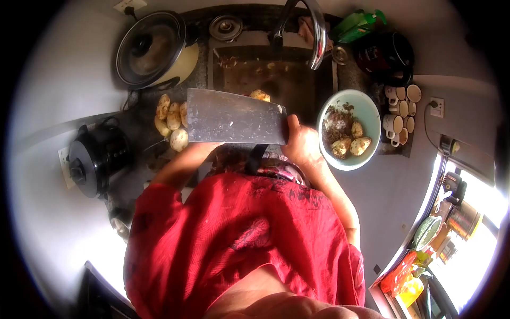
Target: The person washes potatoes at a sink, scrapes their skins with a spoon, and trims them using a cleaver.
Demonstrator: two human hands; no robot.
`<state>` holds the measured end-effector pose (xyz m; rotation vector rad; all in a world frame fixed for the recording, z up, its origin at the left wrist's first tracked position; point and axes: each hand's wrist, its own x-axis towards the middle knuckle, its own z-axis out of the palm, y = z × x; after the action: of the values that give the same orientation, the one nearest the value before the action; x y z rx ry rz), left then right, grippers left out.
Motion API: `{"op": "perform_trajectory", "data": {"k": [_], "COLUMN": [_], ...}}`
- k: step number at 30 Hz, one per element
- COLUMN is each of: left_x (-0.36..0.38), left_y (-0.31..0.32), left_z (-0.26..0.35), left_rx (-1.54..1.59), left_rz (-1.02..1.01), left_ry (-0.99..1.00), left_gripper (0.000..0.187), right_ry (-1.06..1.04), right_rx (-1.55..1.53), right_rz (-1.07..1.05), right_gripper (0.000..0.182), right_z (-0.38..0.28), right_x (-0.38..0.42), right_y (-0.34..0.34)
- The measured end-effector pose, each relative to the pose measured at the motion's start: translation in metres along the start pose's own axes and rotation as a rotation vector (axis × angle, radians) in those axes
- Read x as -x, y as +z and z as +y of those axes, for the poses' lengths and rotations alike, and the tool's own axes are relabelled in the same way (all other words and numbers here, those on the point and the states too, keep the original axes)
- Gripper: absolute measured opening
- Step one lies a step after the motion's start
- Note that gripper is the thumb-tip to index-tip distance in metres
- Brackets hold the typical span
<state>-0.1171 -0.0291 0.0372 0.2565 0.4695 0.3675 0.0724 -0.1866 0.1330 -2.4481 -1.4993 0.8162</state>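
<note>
Gripping the stiff, likely heavy cleaver [236, 117], best held by its handle, the right hand [303, 140] curls closed. Left fingers: hidden, cannot tell.

Near the centre, the cleaver blade [236, 118] is dull grey with pale flecks. The root vegetables [173, 118] at ten o'clock are creamy yellow blotched with brown. Toward half past two, the bowl [367, 119] is pale mint green, its scraps [337, 125] dark brown, and the mugs [394, 124] white. The cooker [183, 65] at half past ten has a cream body; the pot [95, 159] at nine is black. At one, the bottle [353, 27] is green. The shirt [239, 212] at six is red with a dark pattern.
</note>
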Motion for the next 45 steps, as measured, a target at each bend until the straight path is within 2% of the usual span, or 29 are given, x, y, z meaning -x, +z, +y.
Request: {"op": "perform_trajectory", "data": {"k": [1,4,8,10,12,15,17,20,23,27,29,30,31,33,34,36,40,45], "left_x": [0.000,-0.004,-0.008,-0.011,-0.006,0.019,0.025,0.027,0.027,0.023,0.015,0.003,-0.008,-0.023,-0.013,-0.004,-0.006,-0.008], "left_y": [0.000,0.002,-0.001,-0.004,0.001,0.049,0.055,0.068,0.075,0.067,0.049,0.005,-0.038,-0.056,-0.010,0.018,0.034,0.039], "left_z": [0.000,0.003,-0.001,-0.003,-0.001,0.015,0.022,0.030,0.033,0.026,0.021,0.006,-0.009,-0.019,-0.009,-0.001,0.002,0.001], "left_rx": [0.001,0.050,-0.403,-0.644,-0.741,-0.730,-0.718,-0.518,-0.518,-0.568,-0.735,-0.612,-0.489,-0.376,-0.385,-0.438,-0.614,-0.569], "left_rz": [0.003,-0.151,-0.076,-0.020,0.003,-0.026,-0.061,-0.219,-0.264,-0.205,-0.155,-0.202,-0.252,0.078,-0.085,-0.073,-0.096,-0.019], "left_ry": [0.000,-0.080,-0.029,-0.027,-0.030,0.010,0.100,0.106,0.055,0.110,0.195,0.210,0.220,0.075,0.024,-0.005,-0.006,-0.027], "left_gripper": [0.046,0.048,0.055,0.058,0.062,0.074,0.072,0.082,0.082,0.081,0.074,0.069,0.064,0.059,0.053,0.053,0.054,0.057], "right_ry": [-0.014,0.007,0.083,0.079,0.072,0.269,0.288,0.273,0.187,0.133,-0.023,-0.045,-0.043,-0.114,-0.115,-0.123,-0.174,-0.122], "right_rx": [0.001,0.003,-0.113,-0.068,-0.025,-0.169,-0.322,-0.440,-0.532,-0.452,-0.331,-0.214,-0.215,-0.025,0.019,0.012,-0.027,0.013], "right_rz": [-0.008,-0.027,-0.051,-0.055,-0.061,0.012,-0.037,0.015,0.049,0.056,0.098,0.084,0.085,0.041,0.038,0.037,0.095,0.058], "right_gripper": [0.038,0.038,0.040,0.038,0.036,0.032,0.028,0.025,0.024,0.025,0.029,0.041,0.041,0.045,0.048,0.047,0.047,0.046], "right_z": [0.002,0.004,0.009,0.012,0.022,0.067,0.085,0.056,0.037,0.012,-0.003,-0.005,-0.008,-0.014,-0.011,-0.009,-0.009,-0.008], "right_x": [0.000,-0.004,-0.016,-0.020,-0.027,-0.037,-0.037,-0.030,-0.020,-0.001,0.010,0.011,0.013,0.018,0.017,0.019,0.025,0.025], "right_y": [0.001,0.003,0.013,0.018,0.030,0.055,0.065,0.043,0.033,0.007,-0.007,-0.006,-0.007,-0.013,-0.011,-0.010,-0.008,-0.013]}}
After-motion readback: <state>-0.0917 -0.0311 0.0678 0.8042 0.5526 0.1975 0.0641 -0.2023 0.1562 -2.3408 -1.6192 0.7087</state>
